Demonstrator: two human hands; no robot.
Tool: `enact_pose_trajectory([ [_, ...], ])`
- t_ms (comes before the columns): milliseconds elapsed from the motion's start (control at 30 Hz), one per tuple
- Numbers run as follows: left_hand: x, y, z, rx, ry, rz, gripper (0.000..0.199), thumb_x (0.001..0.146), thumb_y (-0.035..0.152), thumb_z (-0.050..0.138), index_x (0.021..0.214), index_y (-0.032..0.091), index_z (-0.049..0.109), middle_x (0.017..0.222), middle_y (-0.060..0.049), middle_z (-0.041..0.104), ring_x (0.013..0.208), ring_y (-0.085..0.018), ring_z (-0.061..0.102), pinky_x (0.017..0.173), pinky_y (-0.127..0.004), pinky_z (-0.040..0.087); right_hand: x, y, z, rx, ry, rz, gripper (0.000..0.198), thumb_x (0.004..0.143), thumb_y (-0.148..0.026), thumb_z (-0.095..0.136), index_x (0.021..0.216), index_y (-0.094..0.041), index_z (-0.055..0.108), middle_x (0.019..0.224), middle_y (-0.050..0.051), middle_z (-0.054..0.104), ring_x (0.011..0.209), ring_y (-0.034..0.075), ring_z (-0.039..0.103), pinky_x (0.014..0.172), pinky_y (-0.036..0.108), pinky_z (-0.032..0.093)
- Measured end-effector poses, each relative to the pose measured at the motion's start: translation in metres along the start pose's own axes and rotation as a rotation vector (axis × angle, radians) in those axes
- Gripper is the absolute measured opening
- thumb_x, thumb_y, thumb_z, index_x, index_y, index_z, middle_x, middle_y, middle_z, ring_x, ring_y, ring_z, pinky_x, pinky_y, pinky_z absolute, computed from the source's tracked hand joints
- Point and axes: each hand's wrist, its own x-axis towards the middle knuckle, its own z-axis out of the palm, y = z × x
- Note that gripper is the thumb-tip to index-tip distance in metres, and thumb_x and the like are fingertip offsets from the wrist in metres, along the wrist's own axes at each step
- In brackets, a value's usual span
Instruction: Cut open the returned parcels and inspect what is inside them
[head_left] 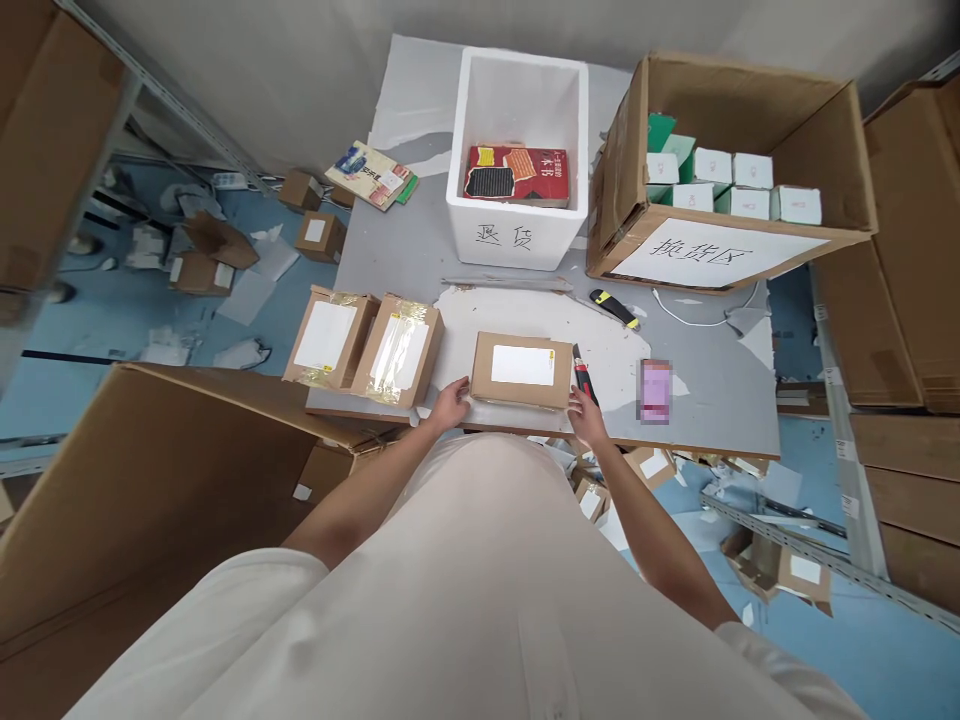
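Note:
A closed cardboard box (pixel 487 385) with a white label on top lies flat on the table in front of me. My left hand (pixel 451 404) grips its near left corner, thumb and fingers against the side. At the near right corner, my right hand (pixel 586 415) holds the same box. A red and black utility knife (pixel 583 375) lies right beside the box, close to my right fingers. To the left stand two taped boxes with white labels, a nearer one (pixel 420 375) and another one (pixel 311 365). A yellow and black utility knife (pixel 613 308) lies farther back.
On the grey table (pixel 720 400) stand a white foam box (pixel 517 235) holding books and a large carton (pixel 615 210) with several white-and-green boxes. Books (pixel 371 175) lie back left, and a blurred pink item (pixel 655 391) lies right. A big open carton (pixel 187 480) flanks me at left.

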Motion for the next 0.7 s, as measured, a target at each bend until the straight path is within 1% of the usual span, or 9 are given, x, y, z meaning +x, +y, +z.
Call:
enact_pose_trajectory([
  [100,-0.003,-0.003,0.004,-0.048,-0.084,0.064,0.075,0.066,0.021,0.067,0.138,0.015,0.047,0.134,-0.013,0.058,0.122,-0.026,0.056,0.104,-0.04,0.044,-0.005,0.003,0.007,0.039,-0.087,-0.042,0.085,0.068,-0.026,0.067,0.146,-0.024,0.034,0.139,0.013,0.051,0.119,0.027,0.056,0.096,0.045,0.048],
  [167,-0.002,-0.004,0.007,-0.093,-0.111,0.088,0.073,0.069,0.025,0.068,0.138,0.017,0.046,0.135,-0.011,0.058,0.124,-0.025,0.055,0.107,-0.039,0.041,-0.006,0.001,0.014,0.082,-0.118,-0.049,0.087,0.067,-0.025,0.067,0.147,-0.027,0.031,0.139,0.011,0.051,0.121,0.028,0.055,0.098,0.048,0.046],
  [300,-0.004,0.002,0.01,-0.141,-0.077,0.041,0.066,0.073,0.032,0.067,0.134,0.015,0.049,0.131,-0.012,0.061,0.121,-0.025,0.057,0.104,-0.038,0.043,-0.006,-0.008,0.022,0.171,-0.065,-0.018,0.07,0.074,-0.03,0.059,0.141,-0.025,0.038,0.132,0.011,0.057,0.111,0.025,0.06,0.094,0.045,0.049],
  [367,-0.008,0.011,0.006,-0.119,-0.061,0.061,0.06,0.075,0.037,0.065,0.13,0.014,0.053,0.126,-0.013,0.063,0.116,-0.025,0.059,0.098,-0.037,0.046,-0.007,-0.016,0.017,0.153,-0.039,-0.06,0.058,0.078,-0.035,0.056,0.133,-0.022,0.046,0.127,0.013,0.059,0.106,0.025,0.061,0.09,0.042,0.05],
  [433,-0.012,0.026,0.0,-0.056,-0.007,0.102,0.053,0.078,0.043,0.062,0.122,0.014,0.059,0.117,-0.012,0.066,0.107,-0.023,0.062,0.089,-0.034,0.05,-0.007,-0.027,0.008,0.077,-0.021,-0.138,0.048,0.082,-0.043,0.052,0.124,-0.02,0.053,0.119,0.013,0.061,0.099,0.024,0.061,0.086,0.041,0.05],
  [500,-0.014,0.045,-0.007,0.05,0.102,0.121,0.044,0.082,0.049,0.057,0.109,0.015,0.065,0.103,-0.009,0.069,0.092,-0.02,0.064,0.079,-0.03,0.05,-0.006,-0.04,-0.002,-0.033,0.026,-0.19,0.044,0.086,-0.051,0.044,0.112,-0.018,0.057,0.108,0.013,0.063,0.094,0.025,0.06,0.082,0.04,0.049],
  [600,-0.009,0.07,-0.013,0.231,0.229,0.102,0.043,0.087,0.054,0.047,0.081,0.016,0.066,0.074,-0.004,0.065,0.072,-0.017,0.058,0.067,-0.027,0.043,0.0,-0.059,-0.01,-0.196,0.111,-0.17,0.049,0.089,-0.062,0.032,0.089,-0.019,0.056,0.091,0.011,0.063,0.088,0.026,0.058,0.079,0.04,0.046],
  [667,-0.002,0.08,-0.014,0.295,0.245,0.097,0.047,0.089,0.056,0.043,0.07,0.017,0.062,0.064,-0.003,0.059,0.065,-0.016,0.054,0.062,-0.027,0.038,0.007,-0.068,-0.011,-0.251,0.133,-0.137,0.051,0.088,-0.066,0.029,0.079,-0.021,0.051,0.082,0.01,0.061,0.082,0.026,0.057,0.076,0.038,0.045],
  [700,0.003,0.083,-0.014,0.308,0.245,0.1,0.048,0.089,0.056,0.043,0.067,0.017,0.061,0.062,-0.002,0.057,0.063,-0.016,0.052,0.06,-0.027,0.036,0.011,-0.071,-0.011,-0.261,0.134,-0.123,0.051,0.088,-0.067,0.028,0.077,-0.022,0.05,0.079,0.009,0.061,0.08,0.025,0.057,0.075,0.037,0.044],
])
